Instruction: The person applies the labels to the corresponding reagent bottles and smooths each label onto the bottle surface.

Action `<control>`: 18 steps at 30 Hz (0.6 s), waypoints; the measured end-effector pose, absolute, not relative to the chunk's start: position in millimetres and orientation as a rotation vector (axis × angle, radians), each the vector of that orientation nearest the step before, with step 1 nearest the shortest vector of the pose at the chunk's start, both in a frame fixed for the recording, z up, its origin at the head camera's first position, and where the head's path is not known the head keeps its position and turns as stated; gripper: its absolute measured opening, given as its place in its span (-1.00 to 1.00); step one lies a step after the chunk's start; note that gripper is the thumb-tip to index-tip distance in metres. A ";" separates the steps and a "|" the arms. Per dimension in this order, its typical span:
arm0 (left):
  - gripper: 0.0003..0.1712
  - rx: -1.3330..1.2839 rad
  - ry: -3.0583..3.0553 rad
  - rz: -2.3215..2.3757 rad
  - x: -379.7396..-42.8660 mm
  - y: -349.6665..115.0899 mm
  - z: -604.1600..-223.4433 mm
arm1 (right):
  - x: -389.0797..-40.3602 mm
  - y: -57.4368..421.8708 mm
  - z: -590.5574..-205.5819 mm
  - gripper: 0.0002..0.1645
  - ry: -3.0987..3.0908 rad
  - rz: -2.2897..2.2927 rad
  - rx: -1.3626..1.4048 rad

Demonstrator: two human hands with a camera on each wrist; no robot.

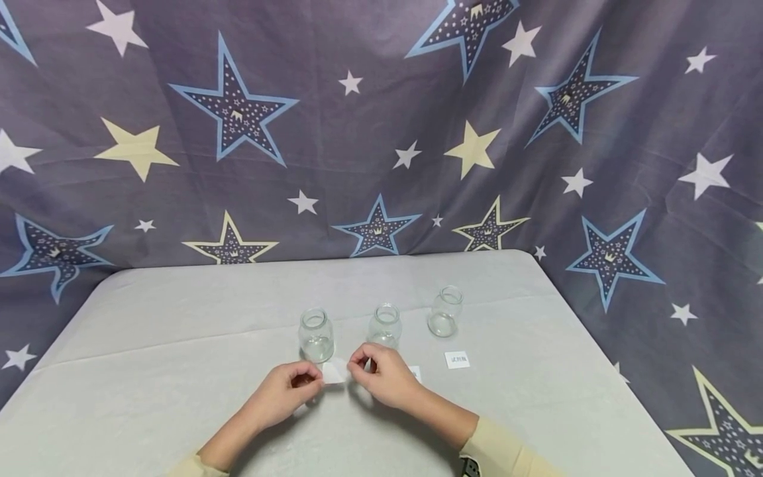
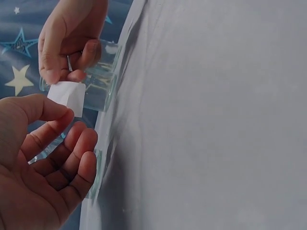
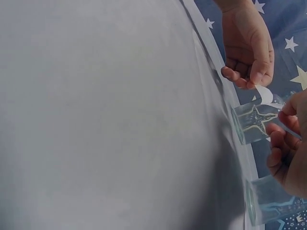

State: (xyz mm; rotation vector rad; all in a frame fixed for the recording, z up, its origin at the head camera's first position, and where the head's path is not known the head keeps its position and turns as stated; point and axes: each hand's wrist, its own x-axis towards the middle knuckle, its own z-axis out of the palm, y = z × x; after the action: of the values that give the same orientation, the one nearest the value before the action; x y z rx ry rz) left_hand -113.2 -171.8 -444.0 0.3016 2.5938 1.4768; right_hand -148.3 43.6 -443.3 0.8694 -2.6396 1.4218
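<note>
A small white paper label (image 1: 334,372) spans the gap between both hands, close in front of the left glass jar (image 1: 316,334). My left hand (image 1: 283,392) pinches one edge of it between thumb and forefinger. The thumb and forefinger of my right hand (image 1: 389,376) pinch the label's opposite side. In the left wrist view, the label (image 2: 67,97) has a crease or folded flap across it. From the right wrist view, the label (image 3: 265,94) curls between the two hands. Behind my right hand stands a middle glass jar (image 1: 385,323), its lower part partly covered.
A third open glass jar (image 1: 445,311) stands farther right. A white label with dark printed characters (image 1: 457,360) lies before it. Another label (image 1: 415,373) shows partly beside my right hand. Pale cloth (image 1: 179,377) covers the table, and a starry curtain (image 1: 334,132) hangs behind.
</note>
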 end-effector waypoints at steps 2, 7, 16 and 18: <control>-0.89 0.300 2.595 1.481 -113.0 -172.0 -444.1 | -148.8 45.2 -443.7 -0.96 -2.638 1.413 0.874; -0.89 0.285 2.604 1.452 -112.4 -173.1 -446.5 | -148.8 48.0 -444.0 -0.96 -2.658 1.421 0.842; -0.87 0.265 2.589 1.455 -111.9 -174.4 -445.8 | -149.2 52.1 -442.5 -0.95 -2.647 1.441 0.792; -0.87 0.260 2.594 1.450 -111.9 -174.6 -445.9 | -149.3 53.0 -442.7 -0.96 -2.640 1.445 0.783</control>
State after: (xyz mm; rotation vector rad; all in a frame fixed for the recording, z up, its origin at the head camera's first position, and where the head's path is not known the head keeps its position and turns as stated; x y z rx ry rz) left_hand -111.9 -174.6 -445.9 0.2599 2.5941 1.4502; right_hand -149.3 53.0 -442.7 0.7825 -2.6400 1.4451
